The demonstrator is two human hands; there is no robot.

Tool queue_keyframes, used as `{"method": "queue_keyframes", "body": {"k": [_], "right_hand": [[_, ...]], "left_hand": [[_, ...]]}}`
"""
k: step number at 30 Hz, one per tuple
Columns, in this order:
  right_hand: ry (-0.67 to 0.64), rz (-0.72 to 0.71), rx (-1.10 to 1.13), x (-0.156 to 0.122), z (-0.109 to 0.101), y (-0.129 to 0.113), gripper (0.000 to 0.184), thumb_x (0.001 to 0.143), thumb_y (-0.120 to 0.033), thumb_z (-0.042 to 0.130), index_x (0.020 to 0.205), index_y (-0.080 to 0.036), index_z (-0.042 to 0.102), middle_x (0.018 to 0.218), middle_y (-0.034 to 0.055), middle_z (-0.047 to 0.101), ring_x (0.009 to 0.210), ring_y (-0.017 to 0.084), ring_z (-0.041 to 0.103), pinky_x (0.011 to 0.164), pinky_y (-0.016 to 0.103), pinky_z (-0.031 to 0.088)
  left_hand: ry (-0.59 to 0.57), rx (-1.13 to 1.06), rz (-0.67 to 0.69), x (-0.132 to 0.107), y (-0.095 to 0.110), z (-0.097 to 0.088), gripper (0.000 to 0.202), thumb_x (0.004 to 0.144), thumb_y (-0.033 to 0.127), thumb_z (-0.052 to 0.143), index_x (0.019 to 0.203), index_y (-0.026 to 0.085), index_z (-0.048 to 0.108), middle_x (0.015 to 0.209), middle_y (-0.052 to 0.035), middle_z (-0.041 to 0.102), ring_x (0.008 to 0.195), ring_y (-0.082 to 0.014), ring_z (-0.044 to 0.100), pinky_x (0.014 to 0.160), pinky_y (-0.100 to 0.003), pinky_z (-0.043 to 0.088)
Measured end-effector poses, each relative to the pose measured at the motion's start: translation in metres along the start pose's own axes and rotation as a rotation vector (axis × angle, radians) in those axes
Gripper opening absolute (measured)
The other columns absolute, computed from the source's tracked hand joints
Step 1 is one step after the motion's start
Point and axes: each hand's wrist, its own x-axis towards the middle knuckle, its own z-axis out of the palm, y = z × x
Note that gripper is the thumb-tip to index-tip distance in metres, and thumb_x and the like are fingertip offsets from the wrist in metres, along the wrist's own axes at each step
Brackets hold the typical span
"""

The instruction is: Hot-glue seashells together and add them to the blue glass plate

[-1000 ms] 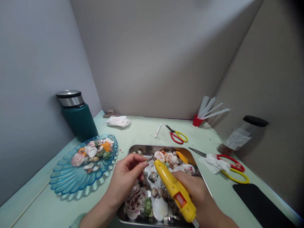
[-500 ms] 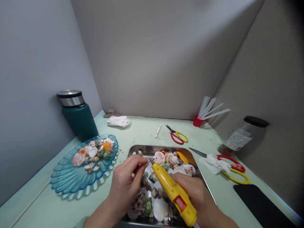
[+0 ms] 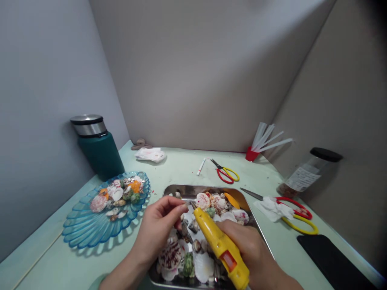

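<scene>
My right hand [image 3: 246, 243] is wrapped around a yellow hot glue gun [image 3: 219, 243], its metal nozzle aimed up and left. Close to that nozzle is my left hand [image 3: 161, 219], its thumb and index finger pinched together at the tip. Whatever lies in the pinch is too small or hidden to make out. Both hands are above a metal tray [image 3: 261, 225] full of seashells. Among these are a white scallop shell [image 3: 203, 266], a dark-patterned scallop shell [image 3: 171, 255] and a green shell [image 3: 188, 265].
A blue scalloped dish [image 3: 90, 227] with shells stands left, beside a teal bottle [image 3: 101, 155]. Behind the tray lie small scissors [image 3: 225, 172] and a marker [image 3: 201, 166]. At right are larger scissors [image 3: 299, 223] under tissue [image 3: 273, 208], a jar [image 3: 308, 173], a red cup [image 3: 251, 154] of glue sticks and a black phone-like slab [image 3: 329, 257].
My left hand has turned a little, with the thumb now higher and the wrist shifted slightly left, uncovering more of the dark-patterned scallop shell. The glue gun has stayed nearly still.
</scene>
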Motion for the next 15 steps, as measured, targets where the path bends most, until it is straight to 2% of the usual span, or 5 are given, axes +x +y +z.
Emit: {"method": "queue_keyframes", "body": {"k": [5,9,15], "right_hand": [[-0.001,-0.040,-0.059,0.000,0.000,-0.001,0.010,0.081,-0.027,0.054,0.085,-0.018,0.056,0.067,0.0026,0.058,0.057,0.015,0.052,0.051,0.025,0.033],[0.018,-0.010,-0.051,0.001,-0.001,-0.003,0.008,0.083,-0.025,0.052,0.085,-0.018,0.056,0.069,0.0035,0.060,0.058,0.016,0.055,0.052,0.024,0.036],[0.013,-0.001,-0.039,0.002,-0.002,-0.003,0.008,0.083,-0.024,0.052,0.086,-0.018,0.056,0.069,0.0035,0.060,0.059,0.016,0.055,0.052,0.025,0.037]], "left_hand": [[-0.063,-0.108,-0.044,0.001,-0.003,0.000,0.012,0.072,0.025,0.068,0.071,0.014,0.063,0.044,0.0058,0.055,0.041,-0.0044,0.046,0.046,-0.013,0.035],[-0.097,-0.207,-0.072,0.002,-0.008,-0.002,0.011,0.073,0.024,0.068,0.073,0.014,0.063,0.042,0.0058,0.055,0.040,-0.0031,0.044,0.044,-0.013,0.032],[-0.162,-0.350,-0.110,0.004,-0.009,-0.003,0.013,0.070,0.022,0.071,0.073,0.013,0.064,0.065,-0.0010,0.068,0.039,-0.0010,0.046,0.043,-0.013,0.033]]}}
